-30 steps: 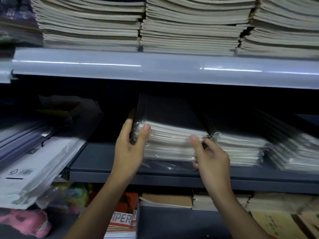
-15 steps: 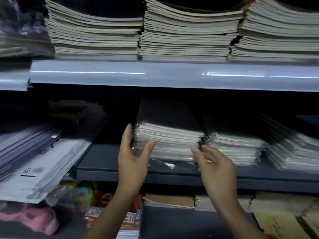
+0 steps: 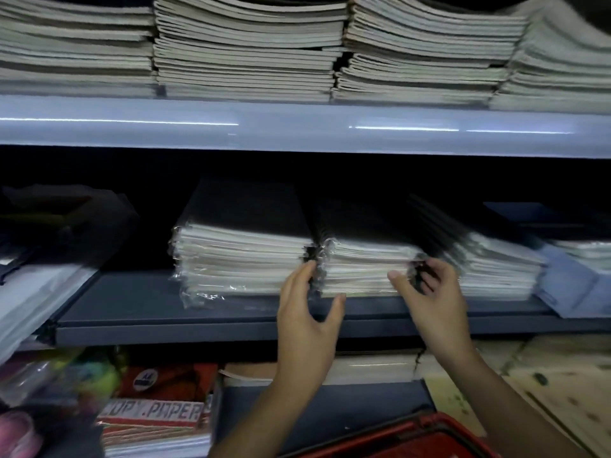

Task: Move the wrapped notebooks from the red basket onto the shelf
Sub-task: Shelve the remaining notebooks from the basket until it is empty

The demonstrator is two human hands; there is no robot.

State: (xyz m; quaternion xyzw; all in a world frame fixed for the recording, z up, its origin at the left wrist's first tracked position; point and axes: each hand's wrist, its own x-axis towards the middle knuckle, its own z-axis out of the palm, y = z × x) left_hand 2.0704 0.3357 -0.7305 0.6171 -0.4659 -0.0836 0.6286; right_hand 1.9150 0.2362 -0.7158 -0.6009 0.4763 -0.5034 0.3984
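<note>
Three stacks of plastic-wrapped spiral notebooks lie side by side on the dark grey middle shelf (image 3: 139, 305): a left stack (image 3: 241, 256), a middle stack (image 3: 363, 269) and a blurred right stack (image 3: 496, 276). My left hand (image 3: 307, 319) is spread at the middle stack's left, spiral-bound edge, with the fingertips against it and the thumb under its front. My right hand (image 3: 433, 292) rests on that stack's right front corner, fingers loosely curled. Neither hand holds a notebook off the shelf. The red basket (image 3: 400, 436) shows only as a rim at the bottom edge; its contents are hidden.
The upper shelf (image 3: 297, 127) carries tall piles of unwrapped exercise books (image 3: 251, 51). White plastic packets (image 3: 36, 302) slope down at the left. Copy paper packs (image 3: 155, 418) and more books sit on the lower shelf. A pale blue item (image 3: 572, 285) lies at the far right.
Both hands have left the left stack and shifted right to the middle stack. The view has swung right and down, bringing the red basket's rim into sight.
</note>
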